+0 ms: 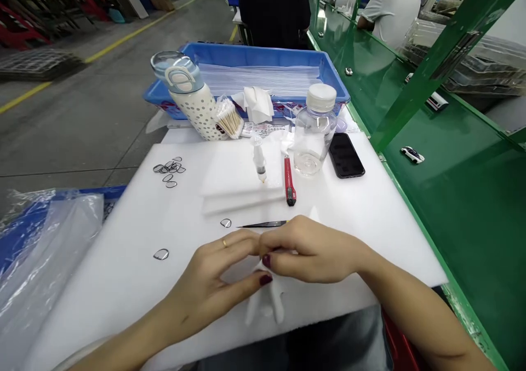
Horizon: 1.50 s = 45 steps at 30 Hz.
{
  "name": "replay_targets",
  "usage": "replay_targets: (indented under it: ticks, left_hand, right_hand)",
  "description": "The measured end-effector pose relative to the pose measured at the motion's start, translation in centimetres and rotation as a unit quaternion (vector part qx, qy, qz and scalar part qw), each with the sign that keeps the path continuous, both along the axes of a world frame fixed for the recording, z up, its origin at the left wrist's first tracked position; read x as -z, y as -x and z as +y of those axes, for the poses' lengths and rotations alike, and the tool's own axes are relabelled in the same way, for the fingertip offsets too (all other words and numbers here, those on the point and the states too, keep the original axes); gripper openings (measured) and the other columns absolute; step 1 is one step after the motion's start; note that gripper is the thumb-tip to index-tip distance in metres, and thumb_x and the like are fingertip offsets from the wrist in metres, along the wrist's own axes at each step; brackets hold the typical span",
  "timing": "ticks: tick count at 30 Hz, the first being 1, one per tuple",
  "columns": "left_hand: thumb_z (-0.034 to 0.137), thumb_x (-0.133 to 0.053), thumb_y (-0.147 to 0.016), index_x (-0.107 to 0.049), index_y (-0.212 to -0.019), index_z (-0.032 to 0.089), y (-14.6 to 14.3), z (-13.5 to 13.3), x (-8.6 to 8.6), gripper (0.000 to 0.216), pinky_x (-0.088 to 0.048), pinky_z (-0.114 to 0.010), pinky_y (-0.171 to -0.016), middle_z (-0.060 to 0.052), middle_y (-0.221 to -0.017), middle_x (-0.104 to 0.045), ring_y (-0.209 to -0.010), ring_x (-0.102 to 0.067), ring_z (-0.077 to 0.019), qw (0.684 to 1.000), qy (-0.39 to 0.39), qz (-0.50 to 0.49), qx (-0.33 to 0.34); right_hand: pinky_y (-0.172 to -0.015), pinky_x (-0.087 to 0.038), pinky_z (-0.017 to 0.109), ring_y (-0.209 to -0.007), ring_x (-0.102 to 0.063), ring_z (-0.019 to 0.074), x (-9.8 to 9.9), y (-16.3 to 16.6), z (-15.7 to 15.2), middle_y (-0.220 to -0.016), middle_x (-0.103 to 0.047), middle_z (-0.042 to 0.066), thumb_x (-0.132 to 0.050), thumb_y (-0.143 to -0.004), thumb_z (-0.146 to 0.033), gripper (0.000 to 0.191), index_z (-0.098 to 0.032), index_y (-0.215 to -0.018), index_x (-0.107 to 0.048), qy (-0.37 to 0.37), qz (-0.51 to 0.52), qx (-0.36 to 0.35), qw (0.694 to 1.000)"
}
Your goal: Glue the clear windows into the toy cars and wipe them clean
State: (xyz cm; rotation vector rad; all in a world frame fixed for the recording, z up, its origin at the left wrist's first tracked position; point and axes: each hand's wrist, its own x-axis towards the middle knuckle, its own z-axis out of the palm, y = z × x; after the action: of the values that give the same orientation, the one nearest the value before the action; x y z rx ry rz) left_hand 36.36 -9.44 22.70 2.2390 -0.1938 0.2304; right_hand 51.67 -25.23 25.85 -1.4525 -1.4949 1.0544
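Observation:
At the front of the white work surface (135, 195), my left hand (217, 272) and my right hand (312, 247) meet, fingers curled and thumbs close together. Both close on a small white piece (276, 300) with two prongs pointing toward me; its upper part is hidden by my fingers. Just beyond my fingertips lie dark pointed tweezers (265, 224), their rear end covered by my right hand. One thin dark ring (226, 223) rests left of the tweezers, and another ring (161, 254) is farther left. Several more rings (169, 167) form a pile at the back left.
Behind the hands are a small syringe (259, 160), red utility knife (289, 182), clear jar (311, 135) and black phone (346, 155). A dotted bottle (199, 108), cotton swabs (230, 121) and tissue (258, 105) stand before a blue bin (263, 54). Toy cars (412, 154) sit on the green conveyor (452, 206).

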Motion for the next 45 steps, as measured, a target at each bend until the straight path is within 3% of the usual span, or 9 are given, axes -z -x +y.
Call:
replay_targets:
  ticks: [3, 8, 12, 20, 28, 33, 39, 43, 45]
  left_hand:
    - [0.019, -0.056, -0.094, -0.067, -0.089, 0.024, -0.1, 0.3, -0.2, 0.014, -0.052, -0.022, -0.076, 0.0, -0.088, -0.07, -0.082, -0.065, -0.0146, 0.996, 0.084, 0.026, 0.012]
    - [0.037, -0.056, -0.096, -0.069, -0.08, 0.023, 0.0, 0.8, -0.4, 0.025, -0.053, -0.023, -0.071, -0.002, -0.079, -0.067, -0.076, -0.063, -0.017, 0.957, 0.284, 0.056, -0.036]
    - [0.047, -0.061, -0.09, -0.059, -0.065, 0.021, 0.3, 0.8, -1.1, 0.036, -0.048, -0.023, -0.052, -0.002, -0.068, -0.056, -0.062, -0.055, -0.0159, 0.895, 0.432, 0.082, -0.073]
    - [0.044, -0.079, -0.073, -0.047, -0.059, 0.021, 1.0, -0.8, -2.4, 0.042, -0.037, -0.026, -0.043, 0.002, -0.061, -0.044, -0.051, -0.039, -0.0116, 0.749, 0.62, 0.083, -0.218]
    - [0.045, -0.076, -0.076, -0.045, -0.06, 0.02, 1.0, -0.2, -2.4, 0.043, -0.037, -0.027, -0.044, 0.002, -0.061, -0.041, -0.051, -0.038, -0.0122, 0.767, 0.603, 0.077, -0.204]
    - [0.047, -0.063, -0.085, -0.052, -0.062, 0.023, 0.6, 1.9, -1.0, 0.035, -0.043, -0.028, -0.05, 0.0, -0.06, -0.044, -0.055, -0.043, -0.0154, 0.856, 0.507, 0.044, -0.093]
    - [0.049, -0.053, -0.09, -0.056, -0.069, 0.023, -0.1, 2.3, -0.5, 0.033, -0.044, -0.028, -0.054, -0.003, -0.062, -0.046, -0.059, -0.045, -0.0169, 0.906, 0.421, 0.018, -0.047]
    - [0.052, -0.057, -0.089, -0.055, -0.066, 0.022, -0.5, 1.8, -0.7, 0.038, -0.042, -0.028, -0.052, -0.003, -0.062, -0.047, -0.06, -0.045, -0.0171, 0.906, 0.413, 0.065, -0.065]
    - [0.053, -0.06, -0.087, -0.057, -0.064, 0.021, -0.7, 1.7, -0.5, 0.039, -0.042, -0.027, -0.052, -0.004, -0.062, -0.048, -0.058, -0.046, -0.0167, 0.906, 0.41, 0.08, -0.066]
  right_hand:
    - [-0.062, -0.033, 0.024, -0.063, -0.041, 0.0092, 0.3, 0.0, 0.2, -0.066, -0.045, -0.005, -0.045, -0.091, -0.015, 0.017, -0.018, -0.074, -0.048, -0.002, 0.085, 0.05, 0.995]
    - [-0.059, -0.031, 0.024, -0.064, -0.036, 0.0089, 0.8, 0.2, 0.4, -0.067, -0.037, -0.005, -0.053, -0.095, -0.038, 0.034, -0.018, -0.07, -0.043, 0.01, 0.23, 0.09, 0.969]
    - [-0.056, -0.027, 0.024, -0.062, -0.034, 0.0081, 1.3, 0.4, 0.5, -0.065, -0.035, -0.005, -0.063, -0.088, -0.05, 0.042, -0.017, -0.068, -0.045, 0.032, 0.235, 0.078, 0.968]
    - [-0.057, -0.027, 0.024, -0.063, -0.033, 0.0089, 1.2, 0.1, 0.6, -0.068, -0.035, -0.005, -0.061, -0.09, -0.051, 0.041, -0.018, -0.07, -0.045, 0.028, 0.248, 0.086, 0.965]
    - [-0.056, -0.025, 0.025, -0.06, -0.028, 0.0092, 2.1, 0.9, 1.0, -0.066, -0.029, -0.004, -0.068, -0.085, -0.047, 0.046, -0.019, -0.063, -0.04, -0.031, 0.334, 0.112, 0.935]
    - [-0.065, -0.038, 0.029, -0.067, -0.043, 0.0138, 1.0, -0.7, 0.5, -0.074, -0.046, 0.001, -0.063, -0.078, -0.041, 0.03, -0.019, -0.063, -0.049, -0.125, 0.401, 0.187, 0.888]
    - [-0.081, -0.043, 0.034, -0.087, -0.055, 0.0204, -3.5, -7.2, -7.1, -0.088, -0.056, 0.006, -0.044, -0.088, -0.037, 0.02, -0.023, -0.075, -0.051, -0.246, 0.267, 0.473, 0.803]
    - [-0.063, -0.037, 0.033, -0.055, -0.033, 0.0131, -3.4, -12.4, -13.9, -0.067, -0.039, 0.0, -0.051, -0.088, -0.054, 0.037, -0.026, -0.069, -0.039, -0.204, 0.123, 0.626, 0.743]
    - [-0.06, -0.037, 0.034, -0.054, -0.034, 0.0141, -1.7, -14.7, -15.8, -0.066, -0.042, 0.001, -0.041, -0.088, -0.062, 0.041, -0.026, -0.069, -0.035, -0.106, 0.024, 0.747, 0.656]
